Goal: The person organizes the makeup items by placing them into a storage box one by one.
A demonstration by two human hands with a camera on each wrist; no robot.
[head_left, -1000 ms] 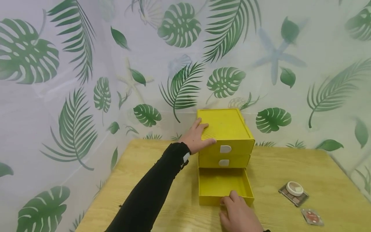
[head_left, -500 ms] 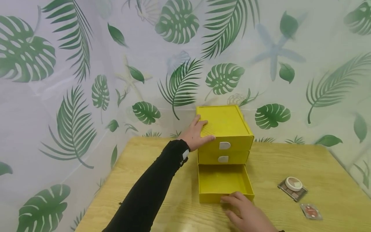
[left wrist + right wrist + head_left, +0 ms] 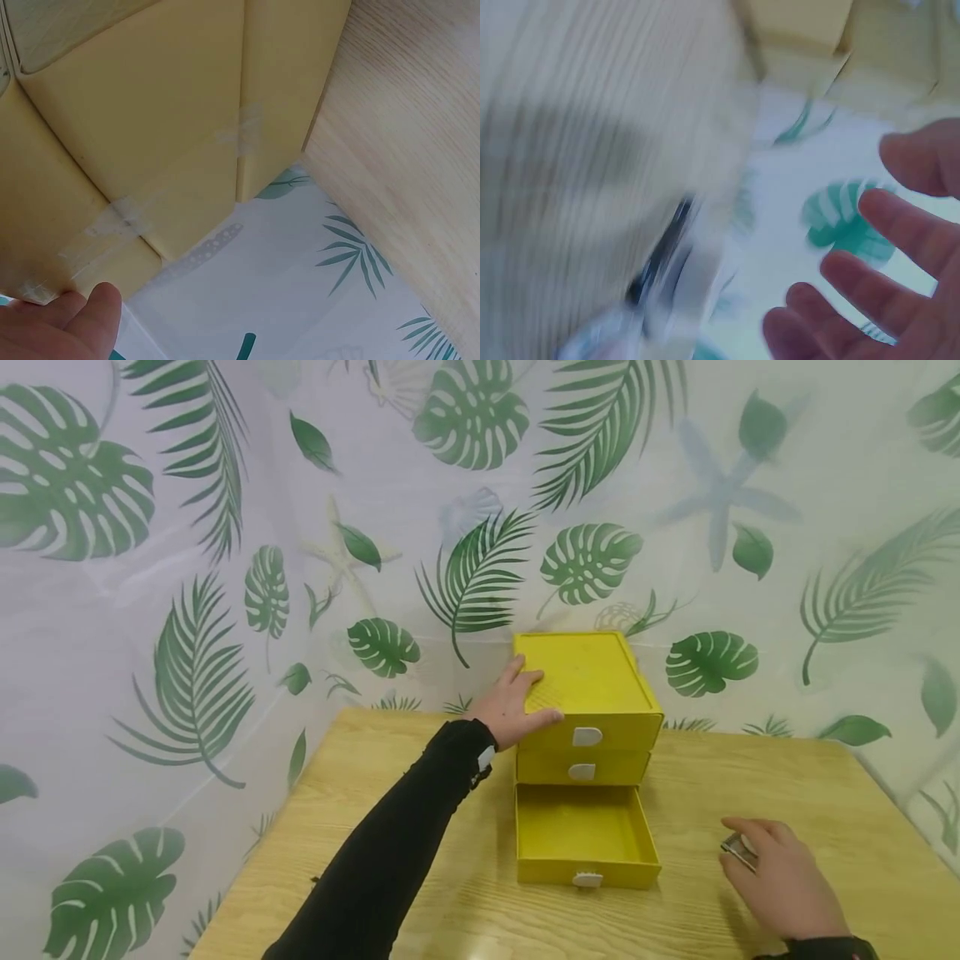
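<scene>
A yellow drawer cabinet (image 3: 588,672) stands on the table, its bottom drawer (image 3: 547,870) pulled out and the two upper ones closed. My left hand (image 3: 513,703) rests over its upper left front corner, fingers on the top and thumb along the front edge. In the left wrist view, fingertips (image 3: 101,315) touch the cabinet. To the right, my right hand (image 3: 787,881) hovers over the makeup with loosely spread fingers. The right wrist view shows an eyeshadow palette (image 3: 664,251) and a round white compact (image 3: 697,281), both blurred and apart from the fingers.
The wooden table (image 3: 420,910) runs back to a wall covering (image 3: 300,485) with leaf prints behind the cabinet. White tabs, one of them on the open drawer's front, serve as handles. A small blurred item (image 3: 604,334) lies near the palette, hidden by the hand in the head view.
My right hand has let go of the bottom drawer's front and moved right, over the makeup. The left hand keeps its place on the cabinet. The drawer stays pulled out.
</scene>
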